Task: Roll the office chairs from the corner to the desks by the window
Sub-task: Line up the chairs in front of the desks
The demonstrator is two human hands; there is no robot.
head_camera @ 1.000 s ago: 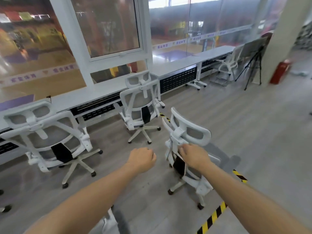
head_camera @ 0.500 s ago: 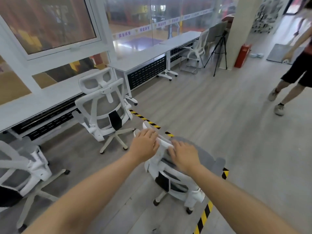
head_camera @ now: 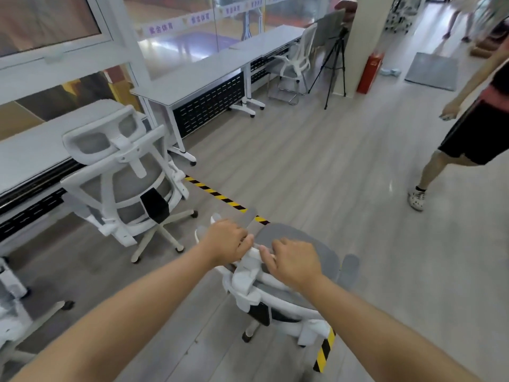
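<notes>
A white office chair with grey mesh [head_camera: 278, 293] stands right below me, seen from above, its grey seat pointing away. My left hand [head_camera: 227, 242] grips the left end of its headrest. My right hand [head_camera: 293, 261] grips the top of the headrest just to the right. A second white mesh chair [head_camera: 124, 175] stands at the left, tucked against the long white desk [head_camera: 192, 78] under the window.
A person in black shorts [head_camera: 468, 133] walks at the right. Black-and-yellow tape [head_camera: 220, 197] crosses the floor. Further back stand another white chair [head_camera: 300, 59], a tripod [head_camera: 333, 64], a pillar and a red extinguisher [head_camera: 369, 71]. A third chair's base [head_camera: 16, 304] shows at the left edge.
My left hand, free a second ago, has taken hold of the headrest. My view has swung right along the desks, and the person has come into sight.
</notes>
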